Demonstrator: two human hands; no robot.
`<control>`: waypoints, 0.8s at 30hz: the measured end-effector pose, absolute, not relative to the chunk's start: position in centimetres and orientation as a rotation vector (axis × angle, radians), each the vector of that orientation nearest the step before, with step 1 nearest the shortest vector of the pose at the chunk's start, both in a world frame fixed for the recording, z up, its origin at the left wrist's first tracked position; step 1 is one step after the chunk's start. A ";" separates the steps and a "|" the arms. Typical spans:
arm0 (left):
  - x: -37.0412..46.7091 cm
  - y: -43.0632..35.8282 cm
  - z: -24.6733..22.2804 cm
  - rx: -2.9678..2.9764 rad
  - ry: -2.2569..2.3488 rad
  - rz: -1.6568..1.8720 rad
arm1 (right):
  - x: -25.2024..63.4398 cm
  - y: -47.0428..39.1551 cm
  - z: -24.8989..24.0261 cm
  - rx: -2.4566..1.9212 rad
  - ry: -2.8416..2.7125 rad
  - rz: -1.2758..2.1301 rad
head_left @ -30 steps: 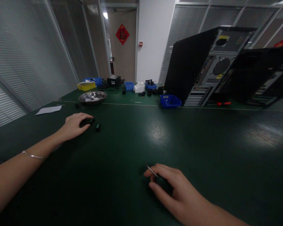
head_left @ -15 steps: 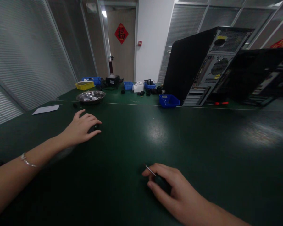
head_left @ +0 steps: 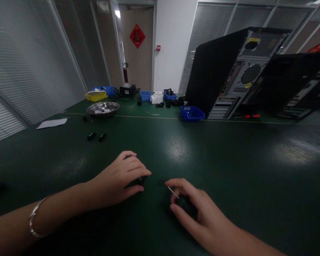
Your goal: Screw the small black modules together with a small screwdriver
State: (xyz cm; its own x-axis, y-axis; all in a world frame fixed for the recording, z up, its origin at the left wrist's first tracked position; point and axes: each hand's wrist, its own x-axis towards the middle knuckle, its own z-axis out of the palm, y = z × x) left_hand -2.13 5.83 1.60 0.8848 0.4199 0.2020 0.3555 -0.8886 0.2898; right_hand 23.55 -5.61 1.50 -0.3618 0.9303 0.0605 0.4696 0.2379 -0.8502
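Observation:
My left hand is over the green table, thumb and fingers closed around a small black part that is mostly hidden by the fingers. To its right, my right hand wraps around a small screwdriver; its thin metal shaft sticks out past the index finger toward the left, and most of the dark handle is covered by the palm. Farther back on the left, two small black pieces with greenish tops, one beside the other, lie on the table.
A round metal dish stands at the back left near a white paper. Across the back are a yellow tray, a blue bin and a white device. A black computer case rises at the back right, near a red-handled tool.
My left hand has come back and to the right from the left side of the table, bringing a black part; two black pieces now show there. My right hand has barely shifted.

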 end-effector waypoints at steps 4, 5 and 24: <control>-1.6 4.5 1.4 2.625 0.477 0.369 | 23.5 -5.6 1.6 -1.226 -1.883 1.023; -1.6 4.3 1.4 2.578 0.470 0.370 | 23.5 -5.6 1.5 -1.206 -1.876 1.023; -1.4 4.0 0.7 2.483 0.667 0.364 | 24.3 -4.2 0.8 -1.219 -1.948 0.884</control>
